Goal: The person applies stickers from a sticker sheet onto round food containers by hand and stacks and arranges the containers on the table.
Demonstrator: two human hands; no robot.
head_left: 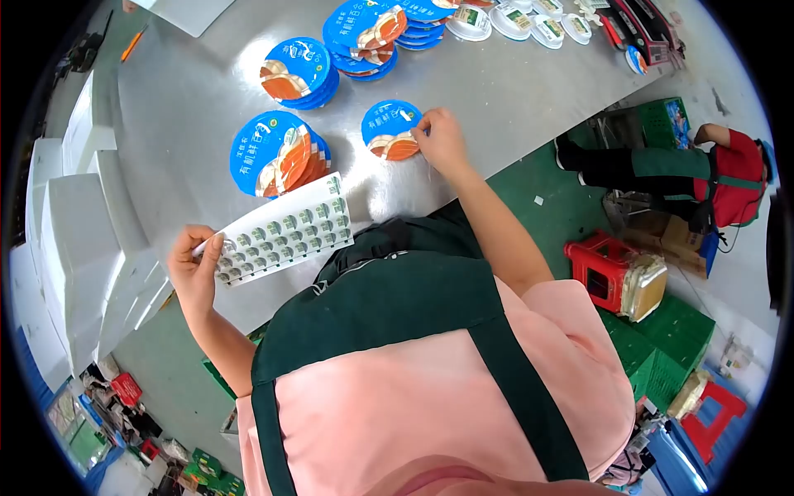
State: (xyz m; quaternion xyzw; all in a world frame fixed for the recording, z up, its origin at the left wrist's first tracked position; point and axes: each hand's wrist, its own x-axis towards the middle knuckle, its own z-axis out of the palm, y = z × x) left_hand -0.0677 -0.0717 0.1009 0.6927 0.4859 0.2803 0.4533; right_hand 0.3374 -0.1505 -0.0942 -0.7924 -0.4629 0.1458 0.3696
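Note:
My left hand (197, 269) is closed on the near-left corner of a white sticker sheet (285, 236), its thumb on top. Rows of small green-and-grey round stickers cover the sheet, which is held over the table's near edge. My right hand (442, 142) has its fingertips together at the right edge of a single blue round lid (390, 124) printed with an orange bowl. Whether a small sticker is also between those fingers is hidden. Left of this lid are two stacks of similar lids, a nearer stack (269, 153) and a farther stack (298, 70).
More blue lids (364, 29) are piled at the far side of the metal table (496, 107). Several small white lidded tubs (513, 21) lie farther right. White boxes (83, 215) stand at left. At right are a red stool (597, 269), green crates (662, 339) and another person (736, 178).

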